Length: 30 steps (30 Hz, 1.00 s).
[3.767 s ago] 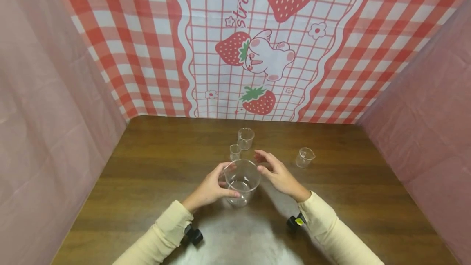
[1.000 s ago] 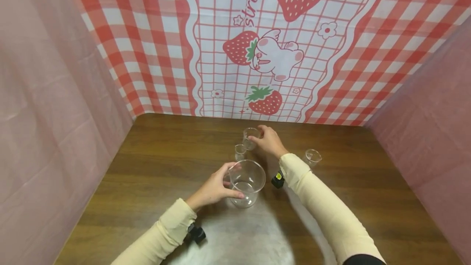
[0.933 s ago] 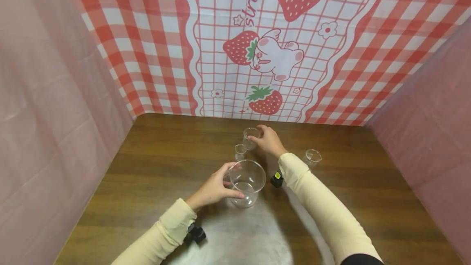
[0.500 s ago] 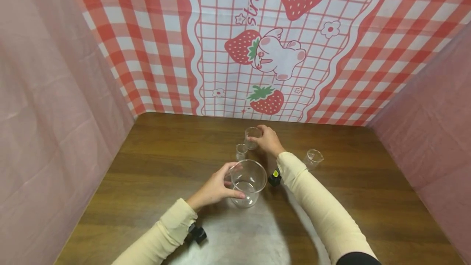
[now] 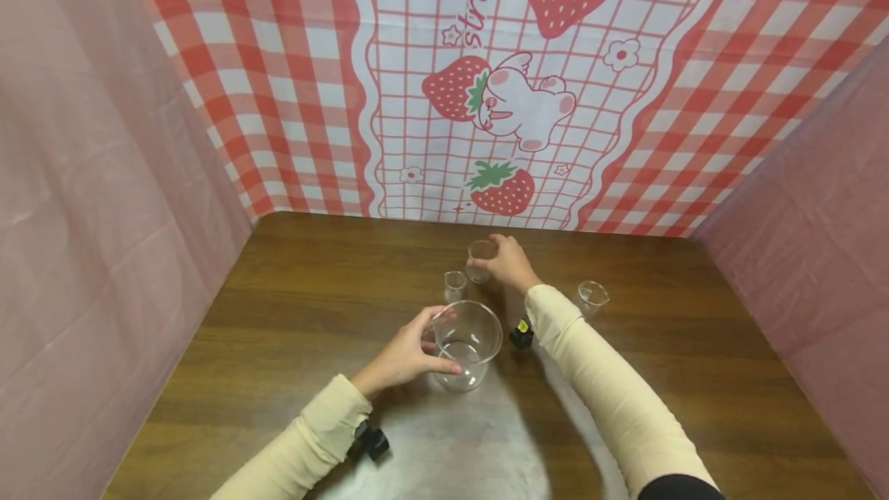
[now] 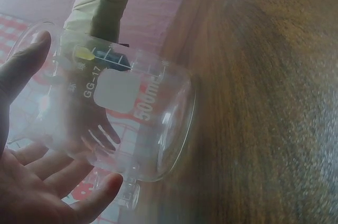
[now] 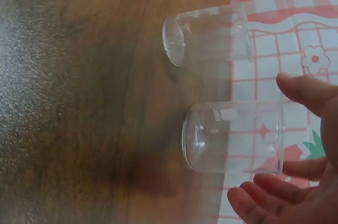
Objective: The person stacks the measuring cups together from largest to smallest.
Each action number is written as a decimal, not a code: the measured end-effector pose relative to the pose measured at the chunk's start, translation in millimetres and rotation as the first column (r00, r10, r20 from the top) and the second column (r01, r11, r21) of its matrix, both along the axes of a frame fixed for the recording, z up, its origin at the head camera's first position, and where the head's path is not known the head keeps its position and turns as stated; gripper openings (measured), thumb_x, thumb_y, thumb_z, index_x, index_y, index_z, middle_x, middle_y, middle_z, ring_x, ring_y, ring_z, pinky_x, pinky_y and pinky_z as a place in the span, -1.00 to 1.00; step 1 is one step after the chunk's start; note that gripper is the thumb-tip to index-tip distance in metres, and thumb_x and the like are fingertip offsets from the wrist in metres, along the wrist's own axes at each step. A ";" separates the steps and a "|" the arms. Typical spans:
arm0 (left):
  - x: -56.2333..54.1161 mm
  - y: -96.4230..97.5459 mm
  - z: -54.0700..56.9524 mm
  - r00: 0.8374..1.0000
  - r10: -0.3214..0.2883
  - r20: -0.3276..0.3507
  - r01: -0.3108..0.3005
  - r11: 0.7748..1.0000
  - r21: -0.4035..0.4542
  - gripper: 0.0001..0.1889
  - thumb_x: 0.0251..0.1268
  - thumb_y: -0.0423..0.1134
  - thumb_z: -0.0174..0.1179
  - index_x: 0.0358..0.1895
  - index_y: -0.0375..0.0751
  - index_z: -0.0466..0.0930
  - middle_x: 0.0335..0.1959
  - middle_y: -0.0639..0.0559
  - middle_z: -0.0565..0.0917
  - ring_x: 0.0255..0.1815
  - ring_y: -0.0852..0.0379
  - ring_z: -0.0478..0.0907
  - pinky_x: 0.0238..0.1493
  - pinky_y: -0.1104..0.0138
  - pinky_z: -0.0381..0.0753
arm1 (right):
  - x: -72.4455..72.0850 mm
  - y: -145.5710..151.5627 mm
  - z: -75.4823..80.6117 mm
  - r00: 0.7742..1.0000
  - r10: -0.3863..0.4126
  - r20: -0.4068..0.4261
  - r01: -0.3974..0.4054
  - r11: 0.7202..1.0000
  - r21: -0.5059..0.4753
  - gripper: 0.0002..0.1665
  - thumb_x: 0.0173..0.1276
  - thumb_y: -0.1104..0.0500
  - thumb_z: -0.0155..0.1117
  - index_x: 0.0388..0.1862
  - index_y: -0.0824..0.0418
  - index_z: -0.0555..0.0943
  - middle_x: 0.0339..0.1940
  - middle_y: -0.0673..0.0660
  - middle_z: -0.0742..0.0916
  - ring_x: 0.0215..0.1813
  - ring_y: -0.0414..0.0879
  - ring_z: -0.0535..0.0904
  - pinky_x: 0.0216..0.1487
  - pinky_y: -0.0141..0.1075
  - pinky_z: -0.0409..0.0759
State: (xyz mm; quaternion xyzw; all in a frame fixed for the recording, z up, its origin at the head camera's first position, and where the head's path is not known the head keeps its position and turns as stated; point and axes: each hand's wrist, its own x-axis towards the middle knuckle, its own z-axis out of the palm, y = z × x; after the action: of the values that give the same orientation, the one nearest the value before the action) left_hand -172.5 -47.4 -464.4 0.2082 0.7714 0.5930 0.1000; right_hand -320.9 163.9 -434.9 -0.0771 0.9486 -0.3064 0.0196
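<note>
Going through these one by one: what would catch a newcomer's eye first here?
Probably the red-and-white strawberry-print cloth hanging behind the wooden table. Next comes the large clear glass beaker near the middle of the table, held by the left hand. Beyond it, toward the table's back edge, the right hand reaches around a smaller beaker.

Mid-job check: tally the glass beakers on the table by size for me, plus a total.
Large, the wide beaker in the left hand: 1
Mid-sized, the rear beaker at the right hand and the spouted beaker off to the right: 2
Small, the narrow beaker just behind the large one: 1
Total: 4
</note>
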 end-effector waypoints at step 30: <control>0.8 0.0 1.5 1.000 -0.001 -0.019 0.000 1.000 -0.014 -0.10 -0.10 -0.28 0.53 0.37 -0.30 0.22 0.37 -0.28 0.43 0.38 -0.25 0.38 0.21 0.08 0.62 | -0.4 -7.1 -1.4 0.992 -0.123 -0.014 0.124 0.992 0.035 -0.15 0.11 -0.04 0.49 0.23 0.46 0.44 0.12 0.39 0.53 0.14 0.30 0.51 0.27 0.06 0.52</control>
State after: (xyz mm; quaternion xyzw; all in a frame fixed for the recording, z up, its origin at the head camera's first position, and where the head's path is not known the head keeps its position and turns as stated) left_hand -171.6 -47.4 -462.9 0.2133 0.7763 0.5856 0.0944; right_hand -321.4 156.8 -436.3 -0.0197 0.9569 -0.2897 -0.0036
